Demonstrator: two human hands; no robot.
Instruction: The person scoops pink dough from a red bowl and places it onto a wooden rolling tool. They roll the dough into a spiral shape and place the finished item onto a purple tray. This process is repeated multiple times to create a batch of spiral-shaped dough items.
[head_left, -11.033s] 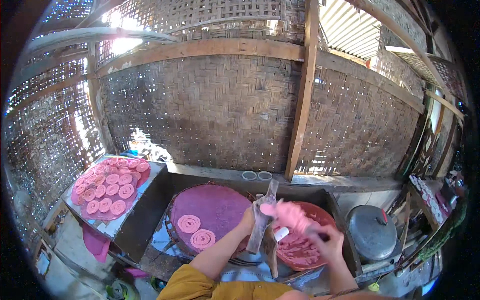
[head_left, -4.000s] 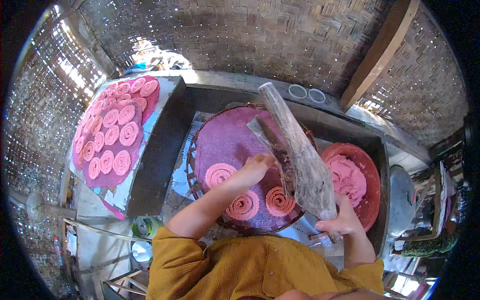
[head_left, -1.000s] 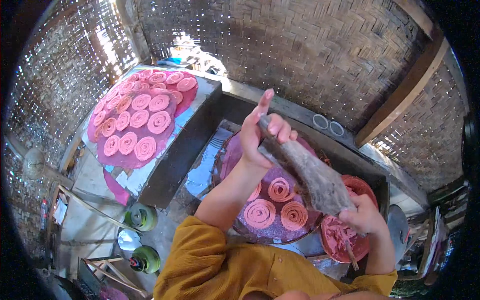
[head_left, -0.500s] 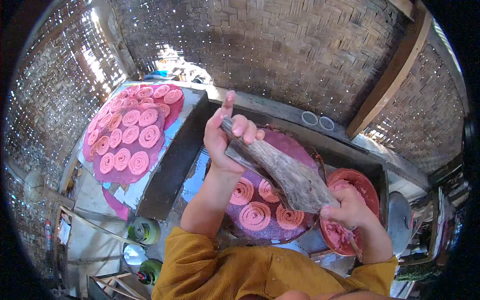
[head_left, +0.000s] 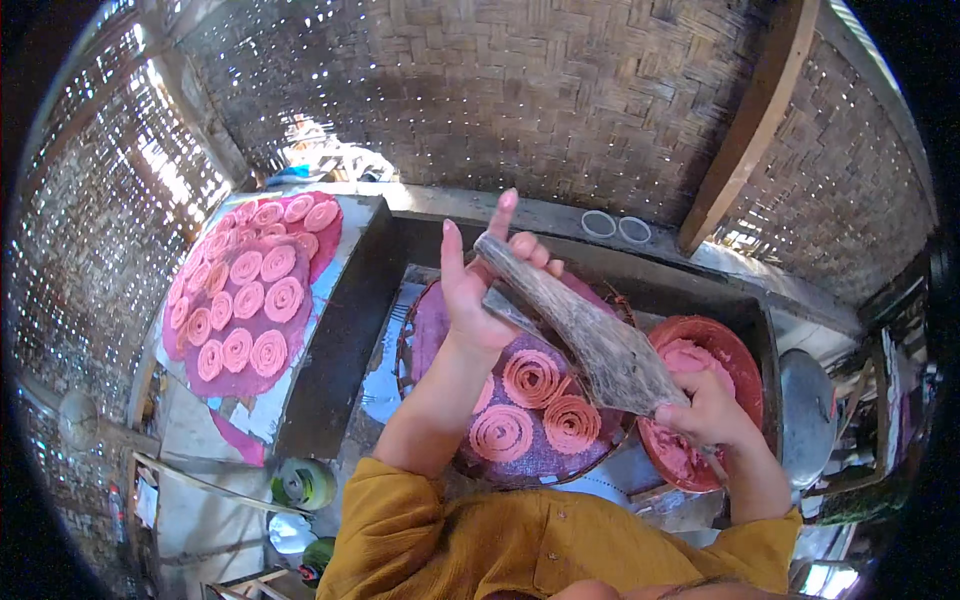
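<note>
A long grey weathered wooden tool (head_left: 592, 325), made of two pieces, slants across in front of me above a round tray. My left hand (head_left: 478, 295) grips its narrow upper end with the lower fingers curled round it, while the thumb and forefinger stick out. My right hand (head_left: 712, 412) is closed round its broad lower end, over a red basin (head_left: 752, 400) of pink dough (head_left: 718, 358). Beneath the tool, several pink dough spirals (head_left: 532, 378) lie on the tray's purple cloth (head_left: 432, 335). The tool and my left arm hide part of this cloth.
A dark trough wall (head_left: 345, 330) borders the tray. On the left ledge, more spirals (head_left: 248, 302) lie on pink and purple cloths. A grey lidded pot (head_left: 806, 420) stands at right, and two pale rings (head_left: 616, 228) lie on the back ledge. Green gas cylinders (head_left: 303, 485) stand lower left.
My left hand and the tool's upper end have shifted to the right, and the left thumb has opened away from the tool. The whole view has shifted slightly. Both hands keep their hold.
</note>
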